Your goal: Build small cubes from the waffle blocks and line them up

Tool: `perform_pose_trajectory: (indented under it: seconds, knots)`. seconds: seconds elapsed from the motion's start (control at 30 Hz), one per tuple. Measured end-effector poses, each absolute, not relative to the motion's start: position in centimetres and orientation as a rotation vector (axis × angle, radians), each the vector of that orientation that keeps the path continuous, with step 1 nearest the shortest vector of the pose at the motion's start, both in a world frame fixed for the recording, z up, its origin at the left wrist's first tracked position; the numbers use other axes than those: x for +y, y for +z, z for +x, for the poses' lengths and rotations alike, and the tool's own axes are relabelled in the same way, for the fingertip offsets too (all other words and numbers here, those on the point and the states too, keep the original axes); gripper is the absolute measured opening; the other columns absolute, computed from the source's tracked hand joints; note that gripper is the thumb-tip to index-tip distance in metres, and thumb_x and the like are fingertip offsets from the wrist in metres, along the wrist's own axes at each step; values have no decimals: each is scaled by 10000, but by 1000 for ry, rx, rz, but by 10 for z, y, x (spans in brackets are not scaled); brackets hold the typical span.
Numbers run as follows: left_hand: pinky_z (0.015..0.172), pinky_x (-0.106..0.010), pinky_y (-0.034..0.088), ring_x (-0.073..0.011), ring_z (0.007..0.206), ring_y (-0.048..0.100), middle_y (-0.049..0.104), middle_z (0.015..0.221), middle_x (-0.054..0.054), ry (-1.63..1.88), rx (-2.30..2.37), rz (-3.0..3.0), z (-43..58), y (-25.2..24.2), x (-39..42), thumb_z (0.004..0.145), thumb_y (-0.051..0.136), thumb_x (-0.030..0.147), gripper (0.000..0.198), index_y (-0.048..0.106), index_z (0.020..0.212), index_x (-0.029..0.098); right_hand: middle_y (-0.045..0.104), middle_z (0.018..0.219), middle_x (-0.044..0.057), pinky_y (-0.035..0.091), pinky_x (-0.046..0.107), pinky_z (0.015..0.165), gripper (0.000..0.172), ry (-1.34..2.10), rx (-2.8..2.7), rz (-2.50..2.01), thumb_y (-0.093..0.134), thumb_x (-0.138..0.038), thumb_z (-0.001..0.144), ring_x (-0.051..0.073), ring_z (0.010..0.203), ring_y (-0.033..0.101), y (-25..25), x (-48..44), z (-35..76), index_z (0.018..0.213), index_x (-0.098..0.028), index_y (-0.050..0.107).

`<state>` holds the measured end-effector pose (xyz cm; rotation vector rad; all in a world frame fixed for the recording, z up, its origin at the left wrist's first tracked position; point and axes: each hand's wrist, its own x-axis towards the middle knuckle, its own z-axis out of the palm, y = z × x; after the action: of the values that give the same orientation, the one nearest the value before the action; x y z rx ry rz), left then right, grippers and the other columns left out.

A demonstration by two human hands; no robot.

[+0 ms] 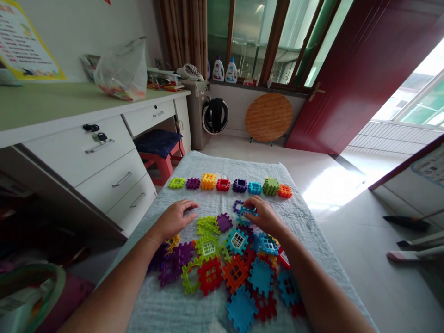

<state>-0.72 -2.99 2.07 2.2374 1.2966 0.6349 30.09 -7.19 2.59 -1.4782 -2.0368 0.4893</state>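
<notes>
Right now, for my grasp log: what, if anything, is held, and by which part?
Left hand holds nothing. Right hand is at a blue tile, by its right side; whether gripped cannot be told.

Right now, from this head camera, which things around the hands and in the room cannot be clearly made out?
In the head view:
Right hand at the light-blue plastic window square: the hand itself hides whether it grips or only touches.
Purple toothed plastic squares: the left forearm hides part of them.
Yellow-bordered paper poster: cut off by the left edge; print too small.
Clear plastic bag: contents blurred through the plastic.
</notes>
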Motion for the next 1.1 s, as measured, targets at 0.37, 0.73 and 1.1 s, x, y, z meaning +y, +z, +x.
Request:
perform_pose_trajectory:
  seconds: [0.37, 0.73, 1.1]
  knots:
    - [921, -351, 453, -206, 975, 590, 644, 1008, -57, 709, 1269, 2228, -6, 14, -31, 783, 535, 323, 251, 651, 961, 190, 553, 814, 17, 428, 276, 679, 56, 332, -1975, -1437, 585, -174, 737, 148, 731, 527, 30, -76, 304, 779, -201, 558]
    - [928, -346, 440, -206, 979, 582, 634, 1007, -54, 691, 1257, 2280, -7, 12, -30, 790, 529, 327, 249, 652, 959, 191, 663, 988, 75, 433, 374, 849, 212, 269, -1885, -1544, 475, -268, 856, 228, 950, 582, 24, -73, 309, 1002, -210, 617]
    - [926, -341, 432, -206, 980, 573, 630, 1010, -58, 685, 1254, 2296, -8, 11, -29, 791, 529, 316, 256, 653, 974, 187, 626, 1151, 74, 412, 410, 929, 461, 466, -1975, -1438, 461, -188, 815, 211, 1066, 556, 20, -72, 307, 1274, -209, 432]
